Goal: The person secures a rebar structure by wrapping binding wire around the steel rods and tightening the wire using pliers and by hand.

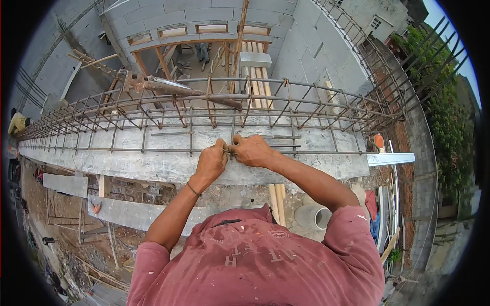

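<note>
My left hand (212, 159) and my right hand (251, 151) meet at the near lower bar of a long rebar cage (168, 151). Both are closed in a pinch, fingertips almost touching where a short cross bar meets that long bar. Whatever is between the fingers is too small and hidden to make out. Across the top of the cage, ahead of my left hand, lies a rusty long-handled tool (214, 101) with a broad head at its left end. Short loose-looking bar pieces (278, 136) lie just beyond my right hand.
Beneath the cage runs a grey formwork board (127, 163), with a drop to the ground on the near side. Block walls (316, 66) rise beyond. Upright rebar (439, 41) stands at right. A person (202, 51) is below, and another person (19, 122) is far left.
</note>
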The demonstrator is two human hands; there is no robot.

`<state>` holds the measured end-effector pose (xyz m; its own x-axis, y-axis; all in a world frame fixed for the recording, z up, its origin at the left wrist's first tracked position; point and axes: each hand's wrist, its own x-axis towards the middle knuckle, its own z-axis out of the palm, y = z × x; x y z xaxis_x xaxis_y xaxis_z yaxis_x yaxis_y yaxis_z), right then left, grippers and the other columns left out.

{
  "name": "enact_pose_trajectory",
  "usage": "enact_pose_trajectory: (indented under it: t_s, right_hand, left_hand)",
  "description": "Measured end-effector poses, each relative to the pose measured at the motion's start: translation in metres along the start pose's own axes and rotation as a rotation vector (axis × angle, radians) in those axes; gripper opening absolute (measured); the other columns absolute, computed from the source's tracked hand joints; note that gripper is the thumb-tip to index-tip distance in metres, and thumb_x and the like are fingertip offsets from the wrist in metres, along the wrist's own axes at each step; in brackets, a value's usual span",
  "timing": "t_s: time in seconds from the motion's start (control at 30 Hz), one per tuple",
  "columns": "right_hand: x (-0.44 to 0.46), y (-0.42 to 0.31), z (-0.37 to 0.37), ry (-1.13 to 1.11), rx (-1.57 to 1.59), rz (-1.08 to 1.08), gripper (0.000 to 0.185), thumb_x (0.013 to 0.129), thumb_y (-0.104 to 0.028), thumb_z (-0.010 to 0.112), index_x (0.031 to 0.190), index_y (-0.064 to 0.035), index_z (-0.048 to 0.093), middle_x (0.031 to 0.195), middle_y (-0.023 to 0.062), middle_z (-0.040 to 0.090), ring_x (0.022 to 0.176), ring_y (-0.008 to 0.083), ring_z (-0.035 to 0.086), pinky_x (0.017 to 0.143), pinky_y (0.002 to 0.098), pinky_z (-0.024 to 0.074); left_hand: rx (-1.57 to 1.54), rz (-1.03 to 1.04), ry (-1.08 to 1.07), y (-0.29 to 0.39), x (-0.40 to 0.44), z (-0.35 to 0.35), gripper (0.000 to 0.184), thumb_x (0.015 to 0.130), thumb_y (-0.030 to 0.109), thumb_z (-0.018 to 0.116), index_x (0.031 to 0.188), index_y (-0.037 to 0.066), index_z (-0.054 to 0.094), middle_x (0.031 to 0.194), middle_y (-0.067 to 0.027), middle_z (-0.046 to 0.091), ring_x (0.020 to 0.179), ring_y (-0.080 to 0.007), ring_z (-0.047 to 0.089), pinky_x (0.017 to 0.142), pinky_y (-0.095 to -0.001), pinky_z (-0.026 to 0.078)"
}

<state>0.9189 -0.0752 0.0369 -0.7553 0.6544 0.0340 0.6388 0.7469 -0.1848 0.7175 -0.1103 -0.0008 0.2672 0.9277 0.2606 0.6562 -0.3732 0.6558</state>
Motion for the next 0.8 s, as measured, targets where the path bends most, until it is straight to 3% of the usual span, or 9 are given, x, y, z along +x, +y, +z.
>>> enact_pose_trajectory:
  t_s: [0.23, 0.5, 0.63, 0.7, 0.8]
  right_hand:
    - [0.006, 0.004, 0.014, -0.007, 0.036, 0.008, 0.018, 0.082, -0.018, 0.064, 0.093, -0.007, 0.074, 0.08, 0.02, 0.073, 0.077, 0.0403, 0.073, 0.067, 0.0516, 0.0569]
    - [-0.001, 0.001, 0.032, 0.182, -0.087, -0.077, 0.022, 0.086, -0.016, 0.062, 0.105, -0.0105, 0.073, 0.083, 0.0196, 0.072, 0.07, 0.0346, 0.074, 0.055, 0.047, 0.0558]
    - [-0.005, 0.005, 0.04, 0.227, -0.084, -0.106, 0.024, 0.084, -0.013, 0.062, 0.105, -0.0052, 0.071, 0.083, 0.021, 0.072, 0.074, 0.0356, 0.074, 0.059, 0.047, 0.0562]
    - [-0.003, 0.003, 0.022, 0.107, 0.198, 0.109, 0.027, 0.08, -0.007, 0.065, 0.104, 0.0025, 0.069, 0.082, 0.0226, 0.071, 0.082, 0.0386, 0.073, 0.068, 0.0472, 0.0568]
    - [-0.003, 0.011, 0.015, 0.184, 0.65, 0.396, 0.03, 0.074, -0.003, 0.07, 0.102, 0.0088, 0.068, 0.085, 0.0254, 0.07, 0.089, 0.0449, 0.069, 0.078, 0.0497, 0.055]
  left_hand:
    - [-0.02, -0.027, -0.027, -0.002, -0.001, 0.0, 0.019, 0.087, 0.001, 0.067, 0.099, 0.002, 0.053, 0.076, -0.0244, 0.066, 0.072, -0.0464, 0.066, 0.063, -0.0527, 0.051]
    - [0.011, 0.006, 0.095, 0.004, -0.012, 0.012, 0.019, 0.087, 0.001, 0.068, 0.098, 0.003, 0.052, 0.075, -0.0219, 0.067, 0.068, -0.043, 0.067, 0.059, -0.0509, 0.051]
    - [0.068, 0.019, 0.115, 0.016, -0.008, 0.014, 0.019, 0.087, 0.001, 0.068, 0.096, 0.005, 0.051, 0.075, -0.0216, 0.066, 0.068, -0.0431, 0.067, 0.057, -0.0518, 0.051]
    - [0.068, 0.032, 0.062, 0.019, 0.003, 0.013, 0.021, 0.086, 0.001, 0.066, 0.099, 0.004, 0.05, 0.074, -0.0228, 0.066, 0.069, -0.044, 0.067, 0.058, -0.0526, 0.052]
    - [0.113, 0.037, 0.061, 0.025, 0.013, 0.015, 0.026, 0.084, -0.002, 0.068, 0.102, 0.004, 0.049, 0.071, -0.0229, 0.065, 0.068, -0.0453, 0.066, 0.058, -0.0534, 0.05]
